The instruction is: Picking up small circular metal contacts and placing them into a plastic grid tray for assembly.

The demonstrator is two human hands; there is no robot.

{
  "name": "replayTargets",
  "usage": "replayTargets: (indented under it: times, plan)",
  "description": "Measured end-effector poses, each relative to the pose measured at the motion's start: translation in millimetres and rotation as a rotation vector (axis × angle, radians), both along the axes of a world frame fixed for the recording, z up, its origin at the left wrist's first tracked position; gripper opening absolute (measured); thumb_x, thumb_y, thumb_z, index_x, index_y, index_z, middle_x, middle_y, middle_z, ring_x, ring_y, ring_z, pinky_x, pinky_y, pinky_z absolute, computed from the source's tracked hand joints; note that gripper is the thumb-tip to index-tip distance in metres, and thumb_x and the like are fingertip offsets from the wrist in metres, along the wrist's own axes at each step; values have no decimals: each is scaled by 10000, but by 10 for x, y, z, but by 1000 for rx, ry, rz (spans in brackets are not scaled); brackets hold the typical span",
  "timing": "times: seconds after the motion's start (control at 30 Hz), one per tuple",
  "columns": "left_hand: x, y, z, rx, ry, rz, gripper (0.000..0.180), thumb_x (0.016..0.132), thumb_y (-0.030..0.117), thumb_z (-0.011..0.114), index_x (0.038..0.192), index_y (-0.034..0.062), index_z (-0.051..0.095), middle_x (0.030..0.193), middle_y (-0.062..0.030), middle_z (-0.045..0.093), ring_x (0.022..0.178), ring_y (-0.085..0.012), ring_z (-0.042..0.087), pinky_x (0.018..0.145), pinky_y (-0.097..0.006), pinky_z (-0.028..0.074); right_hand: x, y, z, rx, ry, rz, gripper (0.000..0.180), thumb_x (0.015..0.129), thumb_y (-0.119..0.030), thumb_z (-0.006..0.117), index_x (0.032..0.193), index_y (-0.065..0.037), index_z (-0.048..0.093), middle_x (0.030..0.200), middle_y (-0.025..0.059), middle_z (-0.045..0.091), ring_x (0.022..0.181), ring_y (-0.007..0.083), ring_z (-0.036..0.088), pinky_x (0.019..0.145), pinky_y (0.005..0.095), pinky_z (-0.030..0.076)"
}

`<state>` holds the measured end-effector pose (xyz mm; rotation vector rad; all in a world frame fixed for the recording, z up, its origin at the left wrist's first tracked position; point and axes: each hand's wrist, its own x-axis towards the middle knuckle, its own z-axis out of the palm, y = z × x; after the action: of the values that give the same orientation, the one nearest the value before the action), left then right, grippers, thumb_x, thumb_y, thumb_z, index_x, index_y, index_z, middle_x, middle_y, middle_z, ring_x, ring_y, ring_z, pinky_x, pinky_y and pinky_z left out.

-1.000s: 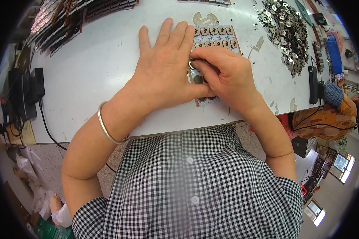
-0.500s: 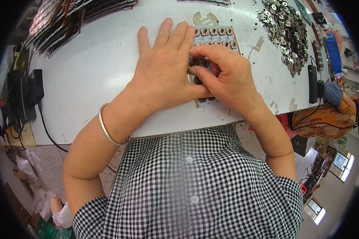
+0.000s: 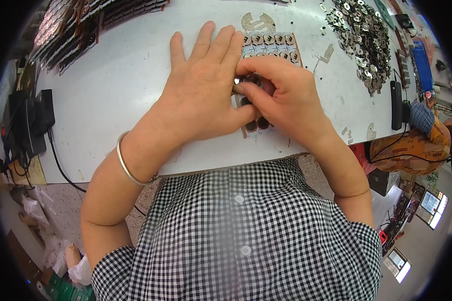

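On the white counter point(image 3: 135, 100), a rectangular brown-edged grey panel point(image 3: 270, 48) with round silver metal fittings lies partly beneath both hands. The bare left hand's point(image 3: 201, 85) grip is released, fingers spread; whether the bare right hand's point(image 3: 289, 93) bent grip holds anything, I cannot tell. Small silver metal pieces point(image 3: 361, 42) lie heaped far right.

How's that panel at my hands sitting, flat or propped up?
Flat: the panel lies on the white table, its visible rows of metal pieces facing up.

Black cable point(image 3: 57, 158), white plastic bag point(image 3: 80, 272)
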<state>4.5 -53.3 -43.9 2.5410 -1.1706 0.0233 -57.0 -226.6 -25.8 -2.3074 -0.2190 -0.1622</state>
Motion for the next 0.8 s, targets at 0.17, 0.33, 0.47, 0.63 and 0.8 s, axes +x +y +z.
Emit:
replayTargets:
  times: [0.17, 0.33, 0.47, 0.63, 0.8]
  plan:
    - [-10, 12, 9, 3, 19, -1, 1013, 747, 447, 737, 1548, -50, 367, 1600, -248, 384, 1533, -445, 262, 1190, -700, 152, 16, 2, -37, 22, -29, 6, 250, 853, 28, 738, 1098, -15, 708, 917, 36, 696, 642, 80, 567, 591, 236, 490]
    - [-14, 5, -10, -2, 16, 15, 1009, 748, 448, 741, 1548, -45, 372, 1597, -237, 392, 1534, -427, 267, 1199, -686, 153, -6, 28, -12, -61, -22, -24, 244, 851, 26, 741, 1088, -23, 708, 906, 30, 689, 641, 80, 566, 594, 235, 490]
    - [-14, 10, -6, -12, 14, 12, 1004, 751, 447, 744, 1546, -45, 376, 1597, -234, 393, 1536, -426, 264, 1202, -684, 147, -9, 32, -35, -146, -116, -24, 248, 839, 6, 756, 1080, -33, 715, 923, 68, 724, 678, 146, 648, 619, 267, 535]
    - [-19, 5, 10, 13, 27, 25, 1009, 750, 452, 759, 1543, -43, 381, 1605, -230, 385, 1537, -422, 264, 1205, -682, 138, -17, 18, 12, -210, -113, 21, 270, 825, -19, 775, 1088, -44, 721, 956, 106, 746, 743, 222, 709, 642, 306, 568]
    - [-13, -9, 20, 8, 26, 9, 1025, 748, 459, 766, 1548, -42, 368, 1608, -231, 378, 1537, -424, 261, 1203, -685, 130, -41, -26, -51, -234, -159, 56, 287, 812, -22, 780, 1091, -61, 726, 946, 95, 742, 758, 237, 717, 639, 318, 574]
